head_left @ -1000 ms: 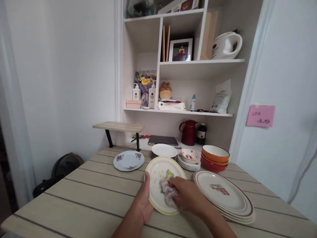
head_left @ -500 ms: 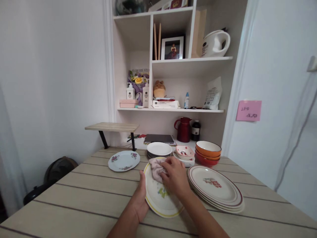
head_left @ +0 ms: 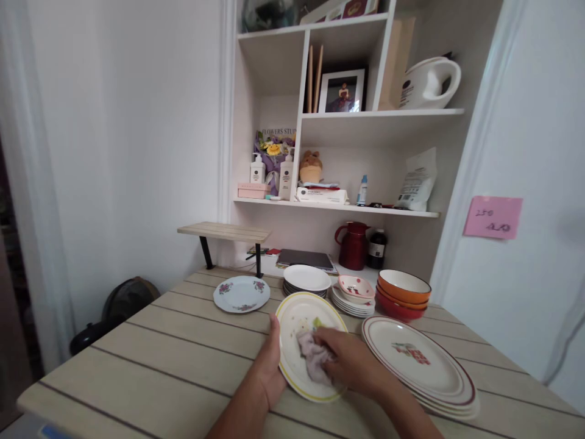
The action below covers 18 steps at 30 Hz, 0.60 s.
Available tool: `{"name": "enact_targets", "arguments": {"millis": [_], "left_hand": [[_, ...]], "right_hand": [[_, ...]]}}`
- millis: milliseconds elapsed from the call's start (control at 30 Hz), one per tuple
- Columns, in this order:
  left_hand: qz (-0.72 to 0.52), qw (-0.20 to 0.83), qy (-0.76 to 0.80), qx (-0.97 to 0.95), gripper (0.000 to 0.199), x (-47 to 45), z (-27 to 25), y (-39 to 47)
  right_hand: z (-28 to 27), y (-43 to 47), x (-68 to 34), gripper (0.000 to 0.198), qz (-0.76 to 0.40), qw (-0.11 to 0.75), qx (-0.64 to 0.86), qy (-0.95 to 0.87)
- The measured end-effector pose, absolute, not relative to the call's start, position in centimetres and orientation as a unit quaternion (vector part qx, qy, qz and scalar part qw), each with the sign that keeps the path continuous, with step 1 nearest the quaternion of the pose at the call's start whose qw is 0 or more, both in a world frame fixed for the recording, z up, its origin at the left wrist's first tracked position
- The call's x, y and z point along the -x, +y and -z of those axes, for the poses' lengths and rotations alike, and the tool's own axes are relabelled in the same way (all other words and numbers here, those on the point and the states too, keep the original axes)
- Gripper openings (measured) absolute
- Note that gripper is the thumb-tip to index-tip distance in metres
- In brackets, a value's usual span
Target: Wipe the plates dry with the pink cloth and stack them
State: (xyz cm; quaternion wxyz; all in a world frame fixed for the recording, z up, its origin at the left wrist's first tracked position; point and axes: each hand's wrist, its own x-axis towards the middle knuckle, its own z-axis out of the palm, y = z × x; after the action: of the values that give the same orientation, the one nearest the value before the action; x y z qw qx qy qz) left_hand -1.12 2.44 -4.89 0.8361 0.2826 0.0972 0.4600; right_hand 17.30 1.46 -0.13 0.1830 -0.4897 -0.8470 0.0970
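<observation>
My left hand (head_left: pixel 269 364) grips the left edge of a yellow-rimmed plate (head_left: pixel 292 311), thumb along the rim and the other fingers hidden beneath. The plate is tilted up toward me above the table. In my right hand (head_left: pixel 350 361) is a bunched pale pinkish cloth (head_left: pixel 313 358), pressed on the lower middle of the plate's face. Part of the plate's printed picture shows above the cloth. Just right of my right hand lies a stack of large oval plates (head_left: pixel 434 347) with dark red rims.
Behind the held plate stand a stack of round plates (head_left: pixel 307 277), small dishes (head_left: pixel 354 303) topped by a pink bowl (head_left: pixel 356 286), and orange and red bowls (head_left: pixel 404 286). A flowered plate (head_left: pixel 242 292) lies at left, near a small raised shelf (head_left: pixel 223 231). A red jug (head_left: pixel 353 247) stands at the back.
The cloth in my right hand has moved from the plate's upper part down to its lower middle. My left hand keeps its hold. The camera view has turned slightly left.
</observation>
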Motion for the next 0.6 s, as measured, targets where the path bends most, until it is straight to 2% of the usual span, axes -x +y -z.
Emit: {"name": "enact_targets", "arguments": {"millis": [100, 233, 433, 600], "left_hand": [[-0.453, 0.842, 0.087, -0.280, 0.081, 1.1, 4.5, 2.2], [-0.475, 0.831, 0.093, -0.275, 0.078, 0.9, 3.4, 1.2], [-0.474, 0.826, 0.122, -0.280, 0.077, 0.6, 3.0, 0.7], [-0.476, 0.829, 0.116, -0.271, 0.078, 0.7, 3.4, 1.1]], "right_hand": [[0.3, 0.7, -15.0, 0.026, -0.092, 0.193, 0.450, -0.867], [0.2, 1.2, -12.4, 0.023, -0.028, 0.276, 0.472, -0.837], [-0.6, 3.3, -14.4, 0.032, 0.058, 0.342, 0.526, -0.777], [-0.6, 3.8, -17.7, 0.029, 0.043, 0.326, 0.579, -0.746]]}}
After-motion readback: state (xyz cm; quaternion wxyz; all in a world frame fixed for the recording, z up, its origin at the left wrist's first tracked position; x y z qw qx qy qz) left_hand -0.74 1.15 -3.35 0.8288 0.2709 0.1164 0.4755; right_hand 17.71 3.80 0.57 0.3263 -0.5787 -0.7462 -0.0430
